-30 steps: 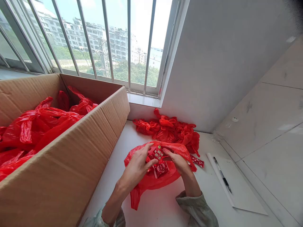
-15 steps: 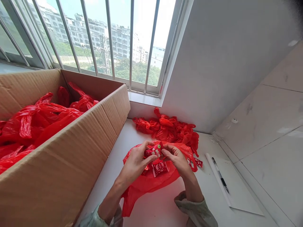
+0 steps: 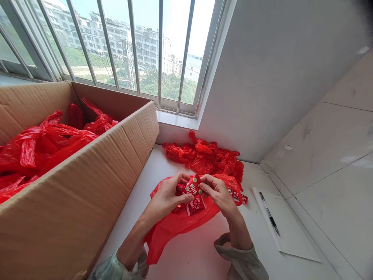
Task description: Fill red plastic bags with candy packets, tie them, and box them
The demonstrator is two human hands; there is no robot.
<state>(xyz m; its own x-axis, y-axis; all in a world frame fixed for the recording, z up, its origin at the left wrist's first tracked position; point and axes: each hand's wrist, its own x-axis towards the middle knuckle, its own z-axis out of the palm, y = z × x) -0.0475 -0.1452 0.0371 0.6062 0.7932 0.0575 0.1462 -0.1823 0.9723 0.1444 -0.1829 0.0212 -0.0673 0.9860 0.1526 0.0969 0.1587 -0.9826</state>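
Note:
Between my two hands is a small red snack packet (image 3: 191, 187) with white lettering and green spots. My left hand (image 3: 167, 194) grips its left side, thumb in front. At its right end, my right hand (image 3: 216, 191) pinches the edge between thumb and fingers. Just below lies another red packet (image 3: 196, 206) with a round printed design, resting on an opened red plastic bag (image 3: 186, 225) spread on the white table. More red packets (image 3: 244, 199) show at the bag's right side, partly covered by it.
A large cardboard box (image 3: 116, 155) with knotted red bags (image 3: 58, 140) inside stands at the left. Crumpled red bags (image 3: 206, 155) are heaped against the wall. To the right, a black pen (image 3: 271, 217) lies on a white notepad (image 3: 294, 229). A barred window (image 3: 145, 58) is behind.
Both hands keep hold of the packet, which has turned slightly so more of its printed front shows. The view has shifted a little; the bag and box have otherwise stayed put.

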